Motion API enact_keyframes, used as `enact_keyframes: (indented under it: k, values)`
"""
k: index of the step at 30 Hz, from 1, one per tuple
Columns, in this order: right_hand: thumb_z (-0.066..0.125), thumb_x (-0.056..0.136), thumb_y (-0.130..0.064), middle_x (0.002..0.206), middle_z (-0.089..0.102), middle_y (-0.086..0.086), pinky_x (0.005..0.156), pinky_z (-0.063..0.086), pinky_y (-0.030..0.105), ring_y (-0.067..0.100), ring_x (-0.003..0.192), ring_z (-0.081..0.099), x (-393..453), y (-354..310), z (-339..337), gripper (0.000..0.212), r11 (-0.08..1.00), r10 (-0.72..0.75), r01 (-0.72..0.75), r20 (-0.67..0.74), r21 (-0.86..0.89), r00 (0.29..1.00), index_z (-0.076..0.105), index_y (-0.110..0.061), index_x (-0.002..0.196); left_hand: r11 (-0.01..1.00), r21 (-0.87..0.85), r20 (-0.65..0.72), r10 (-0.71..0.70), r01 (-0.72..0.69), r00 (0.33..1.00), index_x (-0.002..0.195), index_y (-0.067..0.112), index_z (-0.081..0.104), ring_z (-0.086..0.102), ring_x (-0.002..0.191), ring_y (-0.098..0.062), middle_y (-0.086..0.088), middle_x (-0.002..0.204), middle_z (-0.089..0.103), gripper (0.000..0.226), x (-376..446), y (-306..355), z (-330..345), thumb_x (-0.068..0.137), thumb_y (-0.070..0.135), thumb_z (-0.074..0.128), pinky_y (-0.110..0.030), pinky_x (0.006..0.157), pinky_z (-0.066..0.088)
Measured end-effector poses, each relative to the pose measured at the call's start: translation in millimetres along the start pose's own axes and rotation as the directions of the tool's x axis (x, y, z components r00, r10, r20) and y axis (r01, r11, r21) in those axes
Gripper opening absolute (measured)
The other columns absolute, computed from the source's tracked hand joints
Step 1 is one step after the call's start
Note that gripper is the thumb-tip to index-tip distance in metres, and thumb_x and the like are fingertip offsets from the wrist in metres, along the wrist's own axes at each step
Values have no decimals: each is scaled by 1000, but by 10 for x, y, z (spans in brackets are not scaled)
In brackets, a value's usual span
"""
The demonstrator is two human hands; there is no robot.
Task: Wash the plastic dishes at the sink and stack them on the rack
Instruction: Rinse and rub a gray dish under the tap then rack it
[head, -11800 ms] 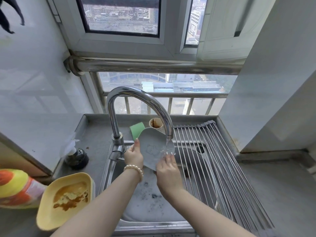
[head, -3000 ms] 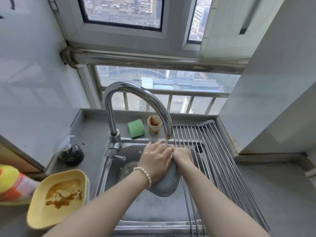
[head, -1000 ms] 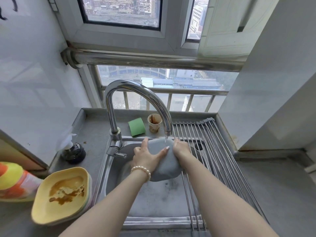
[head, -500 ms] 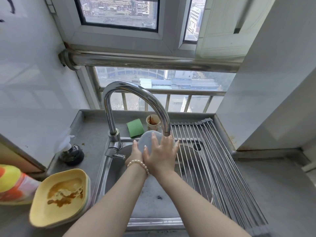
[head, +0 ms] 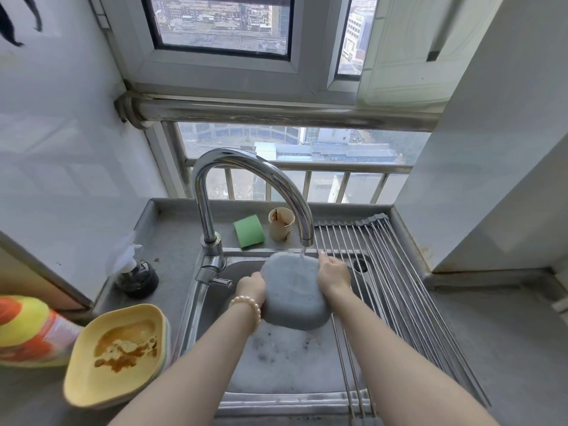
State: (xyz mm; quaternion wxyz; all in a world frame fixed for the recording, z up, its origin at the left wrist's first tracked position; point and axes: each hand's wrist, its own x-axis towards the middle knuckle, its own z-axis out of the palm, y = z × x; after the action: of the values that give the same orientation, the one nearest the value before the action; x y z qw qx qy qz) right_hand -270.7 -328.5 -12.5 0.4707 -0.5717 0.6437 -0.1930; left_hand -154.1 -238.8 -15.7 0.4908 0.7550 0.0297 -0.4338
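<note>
A grey plastic dish (head: 293, 292) is held over the sink (head: 276, 364), its underside facing up, under a thin stream of water from the faucet (head: 255, 176). My left hand (head: 250, 287) grips its left edge, a pearl bracelet on that wrist. My right hand (head: 333, 273) grips its right edge. To the right, a steel roll-up rack (head: 387, 290) lies across the sink with nothing on it. A stack of yellow dishes (head: 115, 355) with brown food stains sits on the counter at the left.
Behind the sink stand a green sponge (head: 249, 230) and a stained paper cup (head: 280, 224). A soap dispenser (head: 135, 272) sits by the left wall. An orange-yellow bottle (head: 27, 332) lies at the far left. Foamy water covers the sink bottom. Grey countertop (head: 507, 348) extends right.
The dish has turned from upright, with my right hand spread over its face, to underside up. My hands now hold it at opposite edges, lower in the sink.
</note>
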Motion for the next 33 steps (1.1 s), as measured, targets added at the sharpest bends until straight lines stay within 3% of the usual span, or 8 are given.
enact_keyframes:
  k: [7, 10, 15, 20, 25, 27, 30, 33]
  values:
    - [27, 103, -10, 121, 58, 19, 89, 31, 28, 29, 116, 52, -18, -27, 7, 34, 999, -41, 43, 81, -29, 996, 57, 2, 115, 714, 553, 220, 372, -429, 902, 114, 14, 51, 57, 96, -25, -6, 106, 57, 61, -141, 241, 89, 88, 68, 40, -29, 75, 34]
    - [27, 104, -13, 126, 54, 21, 96, 33, 30, 30, 117, 50, -25, -43, -42, 36, 1000, 8, -7, 144, -5, 989, 56, -1, 121, 800, 502, 153, 293, -330, 944, 85, 10, 58, 53, 83, -23, -10, 100, 61, 39, 53, 298, 109, 91, 48, 53, -28, 74, 36]
    - [50, 92, -21, 81, 61, 7, 74, 42, 33, 22, 80, 53, 9, -24, -49, 27, 976, 6, -48, 190, 214, 982, 61, -12, 69, 915, 376, 255, 48, -145, 966, 111, -2, 64, 57, 112, -30, -16, 123, 61, 32, 285, 267, 150, 91, 20, 51, -37, 99, 46]
    - [58, 86, -29, 41, 36, -11, 60, 30, 32, 16, 52, 37, -10, -130, -129, 54, 967, -249, 255, 148, -23, 957, 38, -17, 38, 962, 154, 413, -269, 224, 870, 72, 12, 59, 60, 76, -25, -8, 73, 64, 21, 202, 143, 80, 86, 28, 55, -34, 77, 48]
    - [48, 90, -38, 40, 34, -8, 47, 25, 25, 7, 42, 34, -248, -137, -91, 51, 602, -700, 690, 151, -401, 698, 36, -21, 43, 870, 229, 537, -487, 437, 688, 120, 3, 55, 29, 133, -49, -21, 123, 50, 63, 181, 140, -118, 87, 55, 47, -70, 106, 6]
    - [49, 87, -35, 41, 39, -10, 45, 26, 17, 10, 39, 39, -351, -49, -21, 45, 368, -869, 824, 156, -431, 469, 44, -22, 45, 844, 167, 606, -495, 509, 622, 133, -4, 43, 43, 122, -55, -28, 130, 47, 73, 226, 109, -154, 90, 55, 47, -69, 101, 27]
    - [54, 86, -29, 50, 48, -4, 43, 30, 21, 15, 47, 44, -439, 95, 34, 40, 155, -954, 912, 181, -381, 238, 49, -18, 49, 889, -9, 536, -383, 459, 752, 103, -7, 54, 69, 60, -34, -25, 78, 67, 52, 205, 55, -103, 98, 43, 43, -46, 52, 58]
    - [47, 92, -32, 64, 56, 2, 56, 44, 26, 19, 60, 52, -464, 196, 12, 39, 128, -886, 913, 368, -388, 281, 57, -13, 58, 894, -242, 452, -240, 377, 859, 105, -6, 55, 69, 92, -29, -26, 92, 67, 50, 224, -23, -35, 102, 41, 39, -36, 70, 55]
